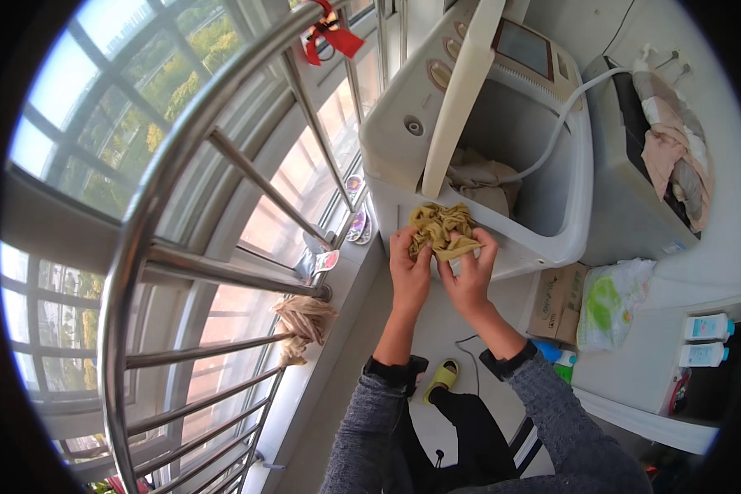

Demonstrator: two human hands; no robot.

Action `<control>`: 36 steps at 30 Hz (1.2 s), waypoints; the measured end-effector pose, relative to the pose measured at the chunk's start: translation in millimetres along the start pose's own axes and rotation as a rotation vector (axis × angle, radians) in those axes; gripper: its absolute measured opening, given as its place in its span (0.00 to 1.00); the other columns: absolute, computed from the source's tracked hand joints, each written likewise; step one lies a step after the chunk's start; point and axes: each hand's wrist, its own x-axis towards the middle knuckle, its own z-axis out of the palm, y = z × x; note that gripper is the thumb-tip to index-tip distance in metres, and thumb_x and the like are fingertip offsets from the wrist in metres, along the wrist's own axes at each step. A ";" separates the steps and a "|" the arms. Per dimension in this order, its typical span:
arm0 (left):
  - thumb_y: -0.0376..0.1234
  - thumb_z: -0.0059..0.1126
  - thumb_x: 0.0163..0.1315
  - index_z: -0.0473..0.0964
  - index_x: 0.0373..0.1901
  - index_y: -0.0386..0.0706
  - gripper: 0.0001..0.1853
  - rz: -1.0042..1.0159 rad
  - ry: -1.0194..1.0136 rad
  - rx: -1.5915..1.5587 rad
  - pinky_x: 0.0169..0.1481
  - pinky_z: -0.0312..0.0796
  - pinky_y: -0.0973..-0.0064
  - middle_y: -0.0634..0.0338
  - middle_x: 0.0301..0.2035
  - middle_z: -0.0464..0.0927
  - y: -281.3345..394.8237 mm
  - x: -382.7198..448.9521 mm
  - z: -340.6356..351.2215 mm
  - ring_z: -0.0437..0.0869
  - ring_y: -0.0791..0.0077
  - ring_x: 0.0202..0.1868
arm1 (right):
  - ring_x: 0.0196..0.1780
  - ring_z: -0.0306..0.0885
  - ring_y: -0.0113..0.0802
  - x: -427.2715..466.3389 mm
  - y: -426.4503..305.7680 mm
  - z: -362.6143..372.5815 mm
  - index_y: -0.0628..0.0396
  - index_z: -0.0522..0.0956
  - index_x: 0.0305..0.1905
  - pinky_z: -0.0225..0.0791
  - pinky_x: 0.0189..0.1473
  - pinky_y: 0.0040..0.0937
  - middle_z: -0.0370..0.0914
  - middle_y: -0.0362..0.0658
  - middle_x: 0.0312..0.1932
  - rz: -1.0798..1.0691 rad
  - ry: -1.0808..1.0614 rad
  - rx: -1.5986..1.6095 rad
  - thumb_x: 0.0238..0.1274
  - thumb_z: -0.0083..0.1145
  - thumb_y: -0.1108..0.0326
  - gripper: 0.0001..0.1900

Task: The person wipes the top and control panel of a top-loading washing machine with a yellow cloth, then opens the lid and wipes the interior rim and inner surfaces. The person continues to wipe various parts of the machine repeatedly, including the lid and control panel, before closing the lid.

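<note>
A crumpled mustard-yellow cloth (442,226) is bunched between both my hands, just in front of the washing machine (395,179). My left hand (409,267) grips its left side. On the right, my right hand (469,269) pinches the cloth's lower edge with fingers and thumb. The machine's lid (463,99) stands raised, and the tub (546,185) behind the cloth is uncovered. Beige fabric (485,182) lies inside that tub, partly hidden by the lid. A pale hose (562,117) arches over the tub and runs down to the fabric.
Steel railings (139,228) line the window side, with a twisted beige cloth (302,324) by the sill. Right of the machine stands a grey appliance (630,167) with clothes (679,148) above it. A cardboard box (557,302) and a plastic bag (611,302) sit near a cord (466,349) on the floor.
</note>
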 end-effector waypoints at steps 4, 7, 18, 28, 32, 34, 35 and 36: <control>0.18 0.45 0.63 0.69 0.54 0.33 0.17 -0.236 0.121 -0.270 0.56 0.70 0.75 0.54 0.48 0.75 -49.9 7.1 15.1 0.77 0.70 0.50 | 0.55 0.66 0.46 -18.6 34.6 43.2 0.47 0.79 0.52 0.62 0.55 0.42 0.66 0.45 0.53 -0.228 0.075 -0.180 0.49 0.67 0.69 0.21; 0.18 0.46 0.62 0.70 0.54 0.34 0.18 -0.162 0.098 -0.267 0.55 0.71 0.75 0.53 0.46 0.78 -92.1 -1.7 12.7 0.79 0.70 0.49 | 0.55 0.67 0.45 -44.9 57.1 69.4 0.46 0.80 0.47 0.62 0.55 0.42 0.68 0.42 0.51 -0.188 0.098 -0.170 0.49 0.66 0.68 0.16; 0.20 0.50 0.61 0.69 0.53 0.32 0.17 -0.238 0.182 -0.279 0.52 0.72 0.76 0.55 0.44 0.78 -121.6 -20.1 -15.9 0.80 0.72 0.47 | 0.54 0.69 0.44 -59.7 49.3 87.3 0.55 0.79 0.41 0.63 0.54 0.45 0.70 0.43 0.49 -0.203 -0.088 -0.006 0.46 0.66 0.72 0.14; 0.24 0.58 0.58 0.72 0.41 0.36 0.11 -0.301 0.258 -0.323 0.42 0.73 0.78 0.60 0.36 0.79 -180.7 20.4 -32.5 0.80 0.76 0.38 | 0.56 0.70 0.39 -56.3 63.3 157.0 0.51 0.78 0.41 0.63 0.54 0.40 0.73 0.41 0.51 -0.408 -0.118 -0.232 0.53 0.59 0.67 0.09; 0.28 0.64 0.54 0.73 0.35 0.38 0.09 -0.707 0.251 0.065 0.40 0.72 0.77 0.61 0.30 0.78 -212.2 -29.8 -20.6 0.78 0.77 0.34 | 0.56 0.71 0.42 -93.2 82.1 144.7 0.55 0.77 0.39 0.65 0.54 0.41 0.73 0.44 0.49 -0.217 -0.291 -0.016 0.52 0.58 0.68 0.09; 0.25 0.61 0.55 0.72 0.39 0.38 0.11 -0.660 0.195 -0.193 0.43 0.71 0.79 0.61 0.35 0.78 -185.9 -43.8 -6.5 0.77 0.78 0.37 | 0.53 0.70 0.44 -93.6 80.8 114.5 0.54 0.78 0.42 0.65 0.52 0.41 0.72 0.45 0.48 -0.166 -0.264 -0.007 0.48 0.62 0.72 0.13; 0.25 0.60 0.56 0.71 0.40 0.37 0.12 -0.556 0.170 -0.296 0.44 0.71 0.79 0.61 0.36 0.77 -166.5 -44.9 1.8 0.77 0.78 0.38 | 0.53 0.70 0.44 -89.1 79.1 94.5 0.54 0.78 0.42 0.65 0.52 0.40 0.72 0.44 0.48 -0.184 -0.232 -0.020 0.47 0.63 0.73 0.14; 0.24 0.60 0.56 0.71 0.42 0.37 0.13 -0.407 0.138 -0.409 0.45 0.71 0.80 0.61 0.38 0.77 -145.1 -41.8 9.3 0.77 0.78 0.39 | 0.53 0.70 0.44 -81.0 76.5 76.4 0.54 0.79 0.43 0.65 0.52 0.40 0.71 0.43 0.48 -0.214 -0.181 -0.026 0.46 0.64 0.74 0.15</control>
